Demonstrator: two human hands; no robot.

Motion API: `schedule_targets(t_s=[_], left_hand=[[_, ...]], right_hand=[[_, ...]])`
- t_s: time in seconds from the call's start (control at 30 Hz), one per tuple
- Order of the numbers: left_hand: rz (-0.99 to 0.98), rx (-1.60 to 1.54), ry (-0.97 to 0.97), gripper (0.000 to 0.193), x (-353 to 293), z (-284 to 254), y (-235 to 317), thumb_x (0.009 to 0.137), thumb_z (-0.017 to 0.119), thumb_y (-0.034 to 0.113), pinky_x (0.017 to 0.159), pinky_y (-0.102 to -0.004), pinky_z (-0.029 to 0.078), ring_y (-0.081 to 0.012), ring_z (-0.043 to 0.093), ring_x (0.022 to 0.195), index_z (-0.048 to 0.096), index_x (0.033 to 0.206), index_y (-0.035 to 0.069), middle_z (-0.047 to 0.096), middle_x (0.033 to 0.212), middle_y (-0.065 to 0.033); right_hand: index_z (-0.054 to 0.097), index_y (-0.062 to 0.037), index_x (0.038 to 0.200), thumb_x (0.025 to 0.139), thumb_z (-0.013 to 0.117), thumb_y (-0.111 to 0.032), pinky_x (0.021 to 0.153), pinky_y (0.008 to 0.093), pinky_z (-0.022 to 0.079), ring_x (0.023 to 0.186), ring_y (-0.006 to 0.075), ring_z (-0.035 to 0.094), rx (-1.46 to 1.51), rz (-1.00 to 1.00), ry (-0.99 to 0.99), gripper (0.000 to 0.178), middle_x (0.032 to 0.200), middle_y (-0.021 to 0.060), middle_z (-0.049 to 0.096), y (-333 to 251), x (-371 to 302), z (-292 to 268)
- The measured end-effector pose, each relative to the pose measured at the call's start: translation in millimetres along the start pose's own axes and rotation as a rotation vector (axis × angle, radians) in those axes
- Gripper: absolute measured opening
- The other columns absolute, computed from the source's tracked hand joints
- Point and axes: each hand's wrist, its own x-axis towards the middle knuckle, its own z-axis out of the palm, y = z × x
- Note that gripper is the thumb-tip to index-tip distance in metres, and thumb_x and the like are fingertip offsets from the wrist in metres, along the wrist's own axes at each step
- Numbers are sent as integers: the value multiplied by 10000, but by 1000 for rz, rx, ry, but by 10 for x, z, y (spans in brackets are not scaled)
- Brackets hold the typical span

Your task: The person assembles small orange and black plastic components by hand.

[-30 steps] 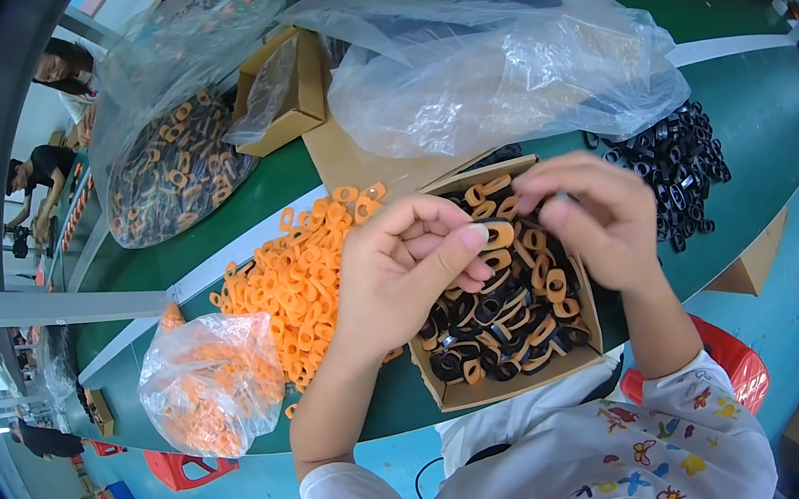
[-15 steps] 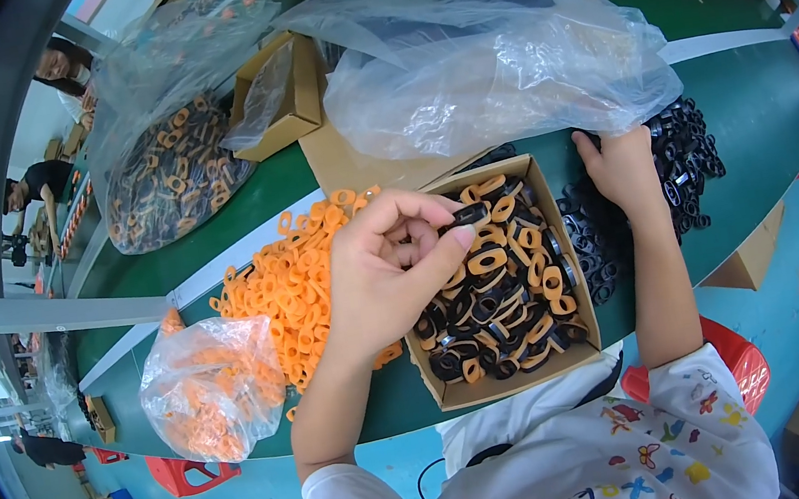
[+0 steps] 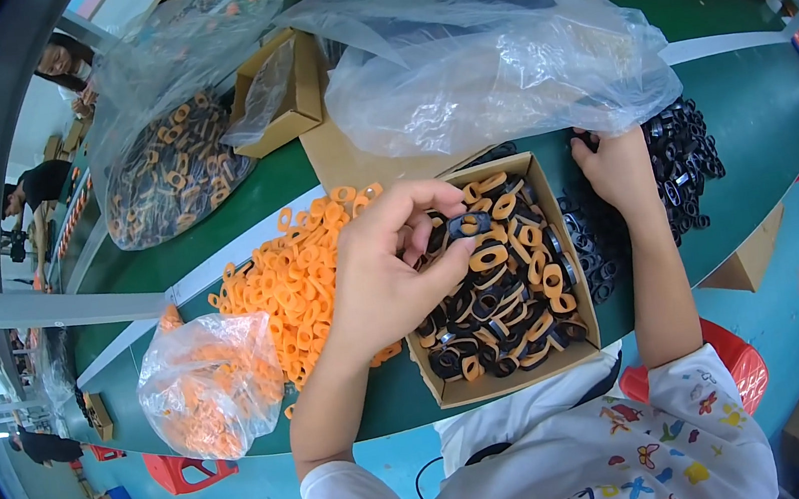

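Note:
My left hand [image 3: 392,266] hovers over an open cardboard box [image 3: 582,281], thumb and forefinger apart. A small black part [image 3: 469,225] shows in the gap between them and looks loose. Several oval black-and-orange plastic rings [image 3: 487,258] fill the box. Further right, my right hand [image 3: 624,174] reaches to the edge of a large clear plastic bag [image 3: 498,75]. Its fingers are bent and mostly hidden there, with a dark bit at the thumb tip. Black ring-shaped parts [image 3: 685,156] lie in a pile beside that hand.
Left of the box lies a heap of orange rings [image 3: 297,273], with a clear bag of orange parts [image 3: 211,385] by it. Farther back are a bag of black-and-orange parts [image 3: 173,178] and a small carton [image 3: 298,91]. Red stools [image 3: 744,371] stand below the green table [image 3: 747,128].
My left thumb and forefinger have spread apart, and the black part sits slightly lower between them. My right hand has hardly moved; a dark bit now shows at its thumb tip.

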Motion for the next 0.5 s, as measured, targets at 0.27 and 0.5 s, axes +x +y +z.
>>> schedule_targets(t_s=[0.27,0.5], left_hand=[[136,218,113,411,0,-393,176,771,768,114,545,-229,416,-88,470,592,625,1155,80,678,932,-30],[-57,836,252,249,137,-808,-350,833,698,146,754,-393,511,-317,635,849,672,1058,41,667,988,-146]], right_hand=[[691,3,1038,821,706,-64,774,337,508,873,254,681,256,-4,193,227,974,139,711,-311,-8,-161],[626,52,1146,973,553,-66,774,300,540,813,198,676,1091,176,-63,223,960,103,679,-569,-121,-192]])
